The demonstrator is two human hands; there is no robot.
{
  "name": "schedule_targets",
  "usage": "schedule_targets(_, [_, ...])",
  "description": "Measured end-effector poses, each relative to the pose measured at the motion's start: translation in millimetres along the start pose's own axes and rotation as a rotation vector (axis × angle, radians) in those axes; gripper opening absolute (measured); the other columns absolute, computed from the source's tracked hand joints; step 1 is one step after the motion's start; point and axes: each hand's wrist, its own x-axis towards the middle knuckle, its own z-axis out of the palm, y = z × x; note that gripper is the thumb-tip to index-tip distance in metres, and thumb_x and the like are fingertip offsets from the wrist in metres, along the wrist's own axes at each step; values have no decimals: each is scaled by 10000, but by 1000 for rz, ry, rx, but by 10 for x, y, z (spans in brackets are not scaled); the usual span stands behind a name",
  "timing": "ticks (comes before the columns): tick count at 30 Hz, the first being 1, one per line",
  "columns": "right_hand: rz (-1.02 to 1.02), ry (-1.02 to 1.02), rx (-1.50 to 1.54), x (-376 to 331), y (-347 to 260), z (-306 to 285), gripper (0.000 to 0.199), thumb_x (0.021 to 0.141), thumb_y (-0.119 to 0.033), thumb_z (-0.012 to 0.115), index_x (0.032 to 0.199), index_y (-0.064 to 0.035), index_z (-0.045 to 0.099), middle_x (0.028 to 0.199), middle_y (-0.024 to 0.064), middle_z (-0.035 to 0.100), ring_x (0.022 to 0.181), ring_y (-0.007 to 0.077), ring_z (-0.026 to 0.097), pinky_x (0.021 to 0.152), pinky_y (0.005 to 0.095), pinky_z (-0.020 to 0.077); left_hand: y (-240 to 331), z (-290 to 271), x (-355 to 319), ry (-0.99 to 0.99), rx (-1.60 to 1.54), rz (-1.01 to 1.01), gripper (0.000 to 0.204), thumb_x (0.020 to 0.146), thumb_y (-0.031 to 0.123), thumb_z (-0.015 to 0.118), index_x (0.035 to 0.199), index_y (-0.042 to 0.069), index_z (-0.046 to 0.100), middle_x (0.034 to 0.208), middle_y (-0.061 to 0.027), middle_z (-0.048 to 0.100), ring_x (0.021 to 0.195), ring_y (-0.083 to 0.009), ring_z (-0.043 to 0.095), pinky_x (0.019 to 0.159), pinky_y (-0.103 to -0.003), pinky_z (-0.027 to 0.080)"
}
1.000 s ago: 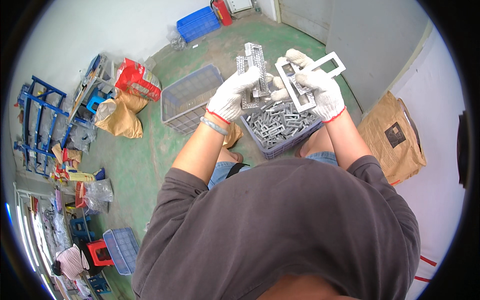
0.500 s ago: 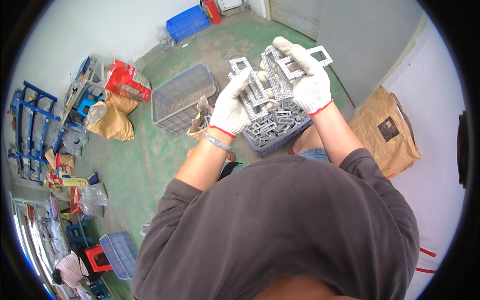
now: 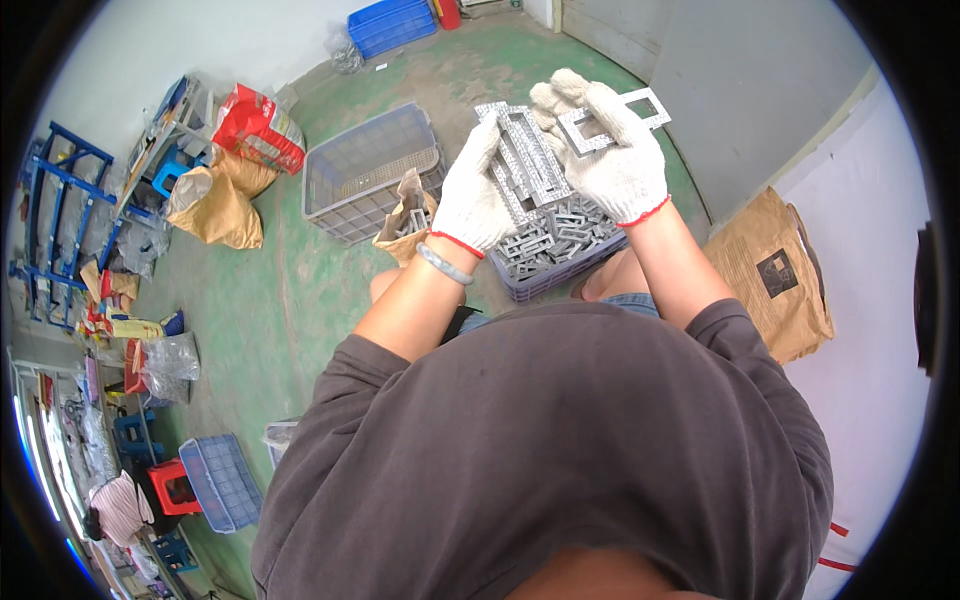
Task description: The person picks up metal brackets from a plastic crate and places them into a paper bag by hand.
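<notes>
Frames (image 3: pixel 545 158) gathered, gripped by left hand (image 3: pixel 470 200) | right hand (image 3: pixel 622 170) gripping pale frame (image 3: pixel 594 147) | crate (image 3: pixel 545 288): metal parts (image 3: pixel 560 238)

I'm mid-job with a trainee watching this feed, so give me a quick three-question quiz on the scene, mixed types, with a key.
1. True or false: the left hand and the right hand each hold at least one grey rectangular frame.
2. What contains the heap of grey pieces seen below the hands?
3. Pick one: the brown bag with the dark square is nearer to A, the left hand; B, the right hand.

Key:
1. True.
2. A purplish-grey crate.
3. B.
</notes>
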Motion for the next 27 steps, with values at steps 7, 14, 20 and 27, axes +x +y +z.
schedule_targets(7, [82,-209,-216,44,-85,-50,205,947,-88,620,1131,-98,530,936,85,593,804,217,548,699,329,462,98,-161,-19,57,-12,4,554,990,495,500,1311,46,536,1275,-289,580,1093,-491,606,970,-636,475])
schedule_targets(14, [33,229,-704,-58,-118,38,701,824,-138,787,1400,-11,407,856,60,636,705,134,615,499,268,455,169,-147,-146,42,37,16,495,999,481,500,1310,100,557,1237,-275,604,1093,-483,611,939,-629,503])
schedule_targets(20, [193,266,-1021,-75,-146,239,778,822,-199,782,1449,-21,356,723,25,584,548,73,525,383,206,346,186,-154,-173,9,-24,3,418,1003,450,509,1264,136,599,1197,-202,643,1089,-409,630,947,-606,505])
schedule_targets(27, [22,334,-1767,30,130,338,765,888,-520,652,1429,-19,449,829,107,651,519,116,553,459,251,463,112,-36,-92,52,-92,45,414,981,488,554,1211,151,618,1190,-135,651,1085,-346,637,959,-532,519])
